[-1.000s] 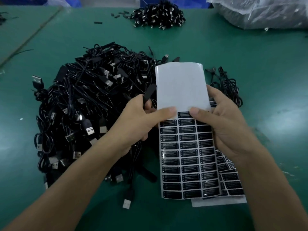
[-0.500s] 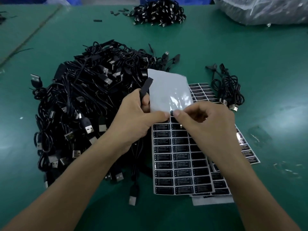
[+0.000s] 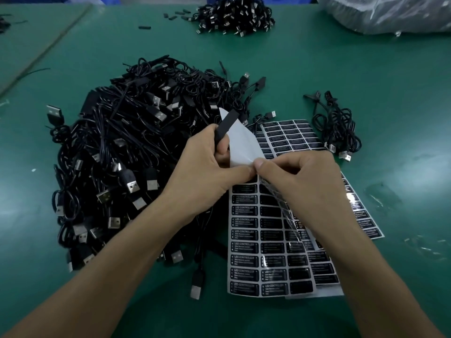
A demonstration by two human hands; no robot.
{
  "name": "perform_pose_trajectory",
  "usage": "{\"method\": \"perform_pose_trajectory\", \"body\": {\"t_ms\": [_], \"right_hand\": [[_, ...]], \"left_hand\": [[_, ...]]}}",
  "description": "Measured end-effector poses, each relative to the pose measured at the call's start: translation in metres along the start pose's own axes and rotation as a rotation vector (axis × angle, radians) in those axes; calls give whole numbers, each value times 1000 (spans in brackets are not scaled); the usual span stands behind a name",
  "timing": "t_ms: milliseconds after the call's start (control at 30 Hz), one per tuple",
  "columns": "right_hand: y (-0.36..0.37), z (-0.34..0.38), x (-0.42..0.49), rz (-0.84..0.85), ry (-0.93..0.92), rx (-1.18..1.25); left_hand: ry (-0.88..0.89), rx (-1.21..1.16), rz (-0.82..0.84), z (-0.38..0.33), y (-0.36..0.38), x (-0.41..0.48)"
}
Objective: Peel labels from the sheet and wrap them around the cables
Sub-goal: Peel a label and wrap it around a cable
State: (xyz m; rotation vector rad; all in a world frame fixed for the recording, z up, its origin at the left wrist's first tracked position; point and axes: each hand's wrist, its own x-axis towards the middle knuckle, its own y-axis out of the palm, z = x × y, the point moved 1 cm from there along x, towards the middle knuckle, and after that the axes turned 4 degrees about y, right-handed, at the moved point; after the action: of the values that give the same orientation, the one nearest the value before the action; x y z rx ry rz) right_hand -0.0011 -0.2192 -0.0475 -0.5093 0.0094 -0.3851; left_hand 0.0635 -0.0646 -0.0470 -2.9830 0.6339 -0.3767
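Note:
A label sheet [image 3: 258, 252] of black "LED CONTROLLER" stickers lies in front of me, its empty white upper part [image 3: 240, 145] curled up. My left hand [image 3: 207, 176] holds a black cable controller [image 3: 225, 125] and pins the sheet with its thumb. My right hand [image 3: 300, 179] pinches a label at the sheet's top row, thumb tip against my left thumb. The cable's USB plug [image 3: 196, 287] hangs down below my left hand. More label sheets [image 3: 290, 135] lie underneath.
A big heap of black USB cables [image 3: 127, 152] fills the green table [image 3: 366, 69] to the left. A few cables [image 3: 338, 128] lie right of the sheets. Another cable pile [image 3: 234, 15] sits at the far edge, beside a clear plastic bag [image 3: 390, 13].
The sheet came down from upright and its white top curled back. My right hand moved left to the top label row and now pinches there, next to my left thumb.

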Motion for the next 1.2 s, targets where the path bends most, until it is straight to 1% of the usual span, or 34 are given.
{"method": "perform_pose_trajectory", "body": {"t_ms": [200, 333, 533, 600, 733, 767, 800, 867, 933, 1000, 1067, 1100, 1200], "right_hand": [[1, -1, 1, 73, 47, 33], [0, 0, 2, 83, 93, 88], [-1, -2, 4, 89, 117, 104], [-5, -4, 7, 66, 149, 151], [-30, -16, 18, -91, 257, 341], [-36, -19, 19, -82, 288, 401], [-40, -21, 21, -30, 319, 469], [-42, -20, 21, 138, 373, 615], [-39, -19, 21, 266, 409, 696], [-37, -18, 20, 318, 418, 684], [-40, -18, 20, 301, 408, 614], [-45, -19, 20, 269, 394, 558], [-64, -25, 21, 80, 329, 316]], "left_hand": [[0, 8, -14, 5, -1, 1], [-5, 7, -9, 4, -1, 1], [-38, 8, -25, 3, -3, 2], [-71, -4, -49, 4, -4, 1], [-139, -46, -78, 6, -6, 2], [-142, -52, -77, 6, -6, 2], [-144, -61, -71, 5, -6, 2], [-146, -90, -50, 3, -5, 2], [-152, -138, -38, 0, -5, 2], [-165, -163, -38, -2, -5, 2], [-183, -146, -43, -1, -6, 1], [-188, -132, -45, -1, -6, 1], [-190, -124, -62, 1, -7, 0]]}}
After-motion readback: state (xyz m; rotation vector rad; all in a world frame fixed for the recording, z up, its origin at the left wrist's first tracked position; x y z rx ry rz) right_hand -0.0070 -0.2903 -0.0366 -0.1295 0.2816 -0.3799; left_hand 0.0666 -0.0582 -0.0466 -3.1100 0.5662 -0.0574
